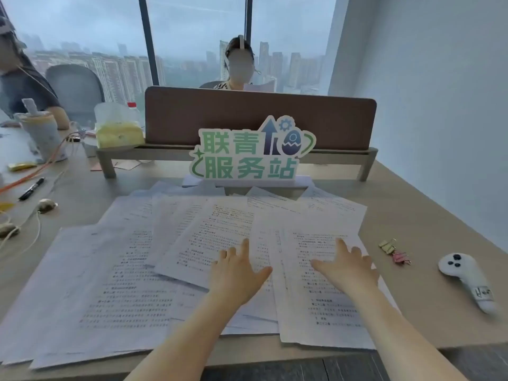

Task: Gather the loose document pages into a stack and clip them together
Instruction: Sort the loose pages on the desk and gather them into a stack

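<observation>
Page print too blurred for me to read, my left hand point(236, 273) and right hand point(346, 268) spread flat over loose pages point(132, 284) overlapping across the desk point(406, 215), clips point(394, 251) beside them, window point(192, 37) beyond the divider point(258, 116).

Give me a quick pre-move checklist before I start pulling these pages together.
1. Both hands free: left hand and right hand flat over the pages, no grip on anything: ok.
2. Pages stacked: spread, overlapping: not ok.
3. Clips in view: yellow clip and pink clip on the desk, right of the pages: ok.
4. Sign stands on far sheets: not ok.
5. Page order: cannot tell.
</observation>
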{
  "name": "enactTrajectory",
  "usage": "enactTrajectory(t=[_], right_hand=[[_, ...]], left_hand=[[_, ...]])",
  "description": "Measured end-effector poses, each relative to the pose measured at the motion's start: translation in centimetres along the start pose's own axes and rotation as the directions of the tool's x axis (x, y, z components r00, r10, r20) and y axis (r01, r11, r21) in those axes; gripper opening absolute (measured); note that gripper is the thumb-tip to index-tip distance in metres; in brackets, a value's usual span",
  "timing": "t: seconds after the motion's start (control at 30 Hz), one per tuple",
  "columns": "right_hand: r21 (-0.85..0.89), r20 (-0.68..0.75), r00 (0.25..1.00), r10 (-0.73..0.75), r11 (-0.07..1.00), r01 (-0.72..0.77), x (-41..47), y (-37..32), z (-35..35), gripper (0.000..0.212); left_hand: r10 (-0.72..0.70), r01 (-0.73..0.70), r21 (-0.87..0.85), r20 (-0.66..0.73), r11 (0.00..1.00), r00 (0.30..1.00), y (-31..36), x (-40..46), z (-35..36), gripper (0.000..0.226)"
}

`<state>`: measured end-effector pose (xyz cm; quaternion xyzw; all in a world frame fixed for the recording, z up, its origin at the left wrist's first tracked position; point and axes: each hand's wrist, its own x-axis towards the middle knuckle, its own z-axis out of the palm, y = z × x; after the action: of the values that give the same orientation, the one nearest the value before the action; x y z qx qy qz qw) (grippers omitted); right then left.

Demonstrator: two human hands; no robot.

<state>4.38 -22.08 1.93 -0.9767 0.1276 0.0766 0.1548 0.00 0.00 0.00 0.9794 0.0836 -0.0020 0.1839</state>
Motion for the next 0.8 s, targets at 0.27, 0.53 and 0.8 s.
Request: enactTrajectory(t=[0.27,0.53,0.8], right_hand=[[0.124,0.023,0.984,0.175,0.977,-0.176,-0.3,3.4,-0.4,0.104],[0.163,0.002,0.967,0.253,0.955,-0.25,0.3,3.5,-0.5,0.081],[0.194,0.06,0.955,0.29,0.935,-0.296,0.8,2.7,-0.5,0.068]], left_hand=[[-0.015,0.015,-0.011,0.033,1.0,0.999,1.0,-1.0,0.7,0.094],[-0.039,0.044,-0.08,0.055,0.996,0.998,2.1,-1.2,0.9,0.096],[-0.113,0.172,-0.545,0.14,0.821,0.984,4.1,-0.6,1.1,0.079]])
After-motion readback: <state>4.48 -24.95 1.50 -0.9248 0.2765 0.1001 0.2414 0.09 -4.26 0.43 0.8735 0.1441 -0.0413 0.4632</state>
